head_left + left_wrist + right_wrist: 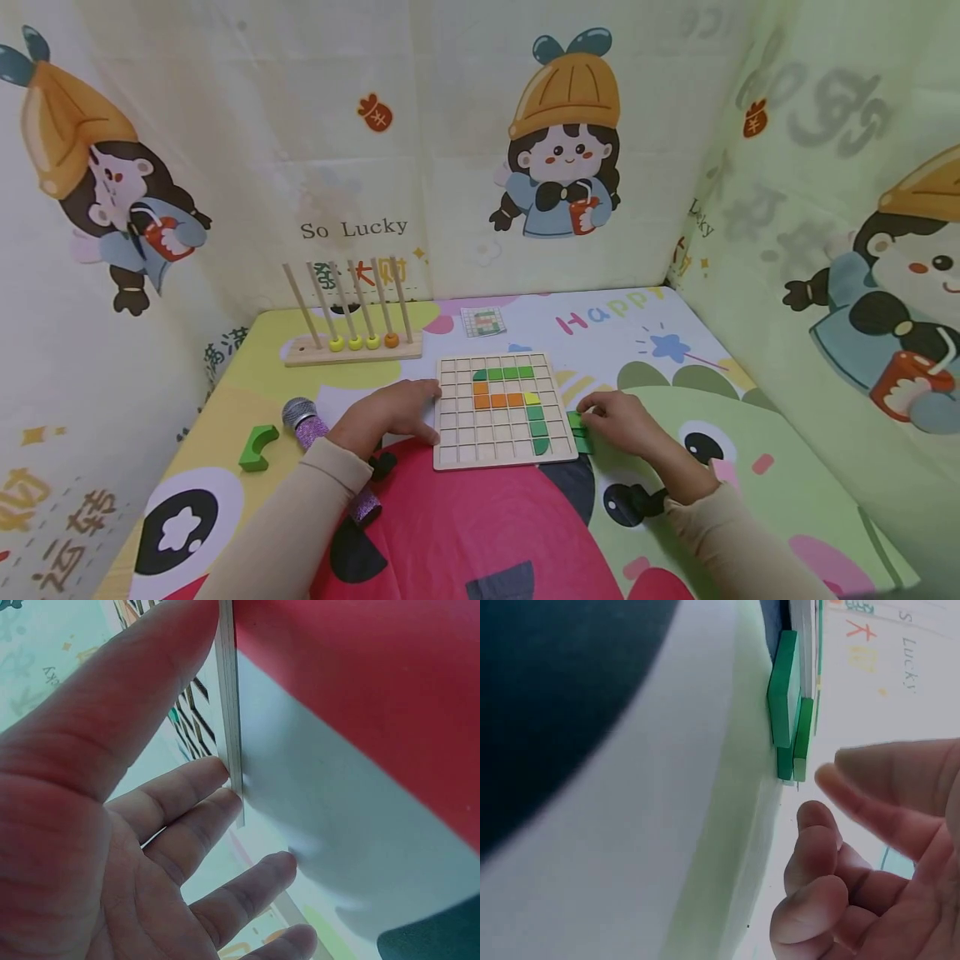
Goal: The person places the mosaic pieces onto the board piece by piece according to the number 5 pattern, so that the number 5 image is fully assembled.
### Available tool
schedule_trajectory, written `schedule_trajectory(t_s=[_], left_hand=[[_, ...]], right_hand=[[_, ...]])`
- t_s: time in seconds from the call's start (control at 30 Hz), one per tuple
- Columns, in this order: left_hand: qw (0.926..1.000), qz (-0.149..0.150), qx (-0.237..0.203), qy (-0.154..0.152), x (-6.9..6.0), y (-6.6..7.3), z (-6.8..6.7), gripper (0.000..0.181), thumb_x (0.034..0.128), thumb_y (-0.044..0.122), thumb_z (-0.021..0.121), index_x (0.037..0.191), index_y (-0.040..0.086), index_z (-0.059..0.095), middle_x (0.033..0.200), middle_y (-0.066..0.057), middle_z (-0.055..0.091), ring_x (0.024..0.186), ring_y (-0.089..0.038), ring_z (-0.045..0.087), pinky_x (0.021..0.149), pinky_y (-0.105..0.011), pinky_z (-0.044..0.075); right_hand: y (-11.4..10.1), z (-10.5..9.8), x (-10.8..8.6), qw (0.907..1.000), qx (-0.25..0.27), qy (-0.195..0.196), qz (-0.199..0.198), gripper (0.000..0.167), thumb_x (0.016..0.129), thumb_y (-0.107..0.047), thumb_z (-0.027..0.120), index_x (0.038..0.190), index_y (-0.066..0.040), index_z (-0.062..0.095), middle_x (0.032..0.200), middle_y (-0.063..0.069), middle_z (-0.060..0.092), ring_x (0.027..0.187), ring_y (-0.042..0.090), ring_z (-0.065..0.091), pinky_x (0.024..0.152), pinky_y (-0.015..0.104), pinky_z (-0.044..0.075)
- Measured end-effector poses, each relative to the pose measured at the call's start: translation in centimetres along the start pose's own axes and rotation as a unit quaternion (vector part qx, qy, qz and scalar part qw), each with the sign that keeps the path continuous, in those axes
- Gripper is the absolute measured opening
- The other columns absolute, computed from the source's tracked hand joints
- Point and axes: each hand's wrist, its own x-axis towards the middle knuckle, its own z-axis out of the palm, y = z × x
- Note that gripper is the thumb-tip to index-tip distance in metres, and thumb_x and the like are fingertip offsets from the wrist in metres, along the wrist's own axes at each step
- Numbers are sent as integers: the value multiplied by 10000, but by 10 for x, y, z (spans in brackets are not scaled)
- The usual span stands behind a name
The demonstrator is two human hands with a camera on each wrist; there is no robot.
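Observation:
A wooden grid board (457, 454) lies at the middle of the table, with green, orange and yellow tiles (498, 400) in some cells. At its left edge is my left hand (393, 410); in the left wrist view the thumb and two fairly straight fingertips touch the board's edge (231, 712). My right hand (618, 421) is beside the board's right edge, close to several loose green pieces (577, 421). In the right wrist view its thumb and index finger are near each other, apart from the green pieces (784, 690), with nothing visible between them. The other fingers are loosely bent.
Behind the board lies a small pattern card (483, 322). A wooden peg stand (352, 350) with yellow and orange beads is at the back left. A purple microphone (309, 429) lies partly under my left arm, beside a green arch block (258, 447).

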Motion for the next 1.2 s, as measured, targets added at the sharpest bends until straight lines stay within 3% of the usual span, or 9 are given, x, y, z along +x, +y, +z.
schedule_trajectory(t_s=[0.13,0.4,0.57,0.73,1.2], left_hand=[[10000,-24,-30,2,1,-1,0,775,784,380,911,1405,72,561,1373,-121,631,1212,-282,595,1089,-469,471],[10000,19,-69,54,0,-1,1,776,785,368,909,1410,65,563,1387,-113,625,1242,-290,594,1095,-466,463],[9999,55,-85,63,0,-1,2,777,777,372,914,1401,65,566,1373,-114,633,1228,-293,599,1084,-469,469],[10000,34,9,86,1,-1,1,783,782,389,909,1410,75,562,1360,-105,638,1198,-280,604,1074,-467,477],[9999,-7,-152,72,0,-1,1,755,781,371,912,1388,77,575,1324,-98,649,1163,-271,600,1064,-470,478]], right_hand=[[-3,-1,7,9995,-269,-161,-64,181,953,-135,654,1076,-111,784,875,13,691,751,167,529,667,316,419],[-2,-3,28,9939,-1057,-271,-182,108,959,-186,713,1009,-128,790,941,26,739,781,164,586,651,324,481],[1,-6,29,9934,-940,-575,-325,100,913,-178,778,992,-119,797,896,13,731,774,159,588,665,331,497],[-2,-8,28,9925,-831,-741,-506,169,879,-171,814,1025,-88,795,896,29,747,804,167,615,760,383,541],[-4,-3,26,9935,-757,-544,-655,157,849,-110,824,890,-94,673,799,-10,642,746,165,541,735,355,488]])
